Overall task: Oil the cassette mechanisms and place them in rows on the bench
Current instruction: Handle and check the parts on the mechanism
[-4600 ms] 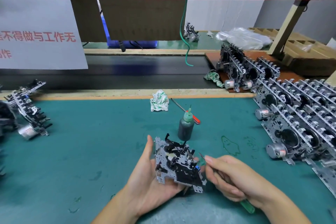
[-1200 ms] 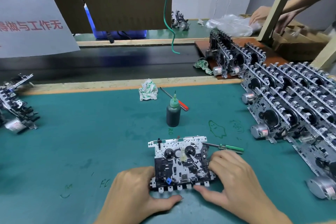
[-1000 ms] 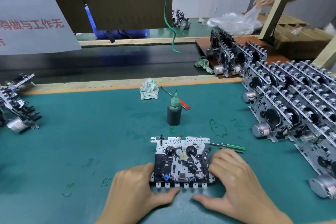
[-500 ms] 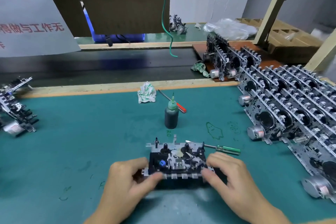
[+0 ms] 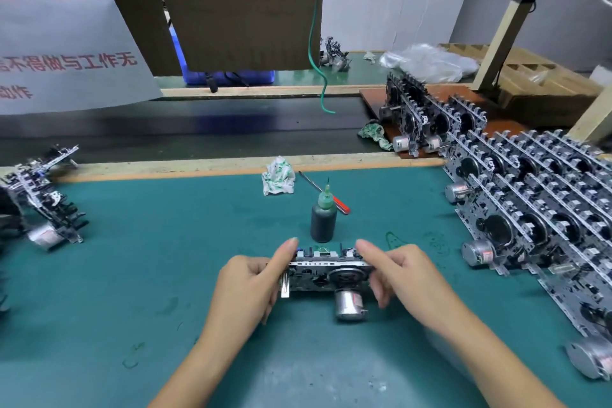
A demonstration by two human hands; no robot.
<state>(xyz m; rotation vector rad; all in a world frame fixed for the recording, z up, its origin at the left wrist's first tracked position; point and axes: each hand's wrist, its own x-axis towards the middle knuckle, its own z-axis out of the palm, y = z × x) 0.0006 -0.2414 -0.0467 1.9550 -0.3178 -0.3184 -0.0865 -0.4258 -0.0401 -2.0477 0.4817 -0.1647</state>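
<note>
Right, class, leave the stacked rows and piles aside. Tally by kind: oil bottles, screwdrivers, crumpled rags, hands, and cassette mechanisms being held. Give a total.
Oil bottle: 1
Screwdriver, red handle: 1
Crumpled rags: 2
Hands, left hand and right hand: 2
Held cassette mechanism: 1
Total: 7

**Bench count**

In my hands: one cassette mechanism (image 5: 326,276), left hand (image 5: 246,288) and right hand (image 5: 409,278) both on it.
One oil bottle (image 5: 323,220).
One red-handled screwdriver (image 5: 326,193).
Two crumpled rags: one by the bench edge (image 5: 278,176), one by the brown board (image 5: 373,133).
One small pile of mechanisms far left (image 5: 39,199).
Rows of mechanisms on my right (image 5: 536,205): too many overlapping to count.
</note>
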